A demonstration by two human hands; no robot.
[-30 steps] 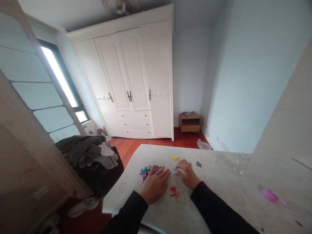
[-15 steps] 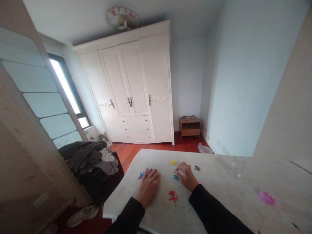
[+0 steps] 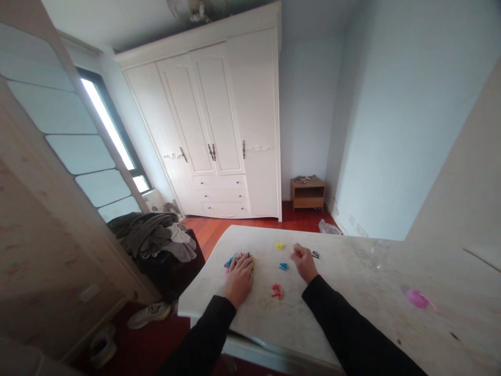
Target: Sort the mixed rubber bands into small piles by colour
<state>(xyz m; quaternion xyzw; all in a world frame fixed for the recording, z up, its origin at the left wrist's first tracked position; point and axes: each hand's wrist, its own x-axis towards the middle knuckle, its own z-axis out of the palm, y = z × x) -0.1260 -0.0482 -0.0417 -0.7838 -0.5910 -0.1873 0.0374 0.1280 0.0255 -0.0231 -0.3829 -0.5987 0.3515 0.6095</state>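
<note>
"What stands largest here?"

"A tall white wardrobe [image 3: 219, 115], on the floor well beyond both hands. Next comes the pale, marked table [image 3: 332, 282] beneath the hands."

"And off the table?"

"A heap of dark and grey clothes [image 3: 152, 235], beyond the left hand and to its left. A small wooden cabinet [image 3: 307, 194] stands well beyond the right hand."

"How do the person's hands lie?"

"The left hand [image 3: 239, 279] is palm down, fingers stretched out and slightly apart, covering part of a pile of mixed coloured pieces [image 3: 230, 262]. The pile shows past its fingertips and to their left. The right hand [image 3: 304, 262] has its fingers curled in, thumb and forefinger close together; whether they pinch anything cannot be told."

"What else is near?"

"Well to the right of the right hand, a clear glass jar [image 3: 379, 254]; farther right and nearer the person, a pink object [image 3: 417, 298]."

"And the smallest things?"

"Red pieces [image 3: 277, 291] lie between the hands, nearer the person than the right hand. Blue pieces [image 3: 284, 266] sit just left of the right hand, yellow pieces [image 3: 279, 245] left and slightly beyond it, and black pieces [image 3: 315, 254] just beside it on the right."
</note>
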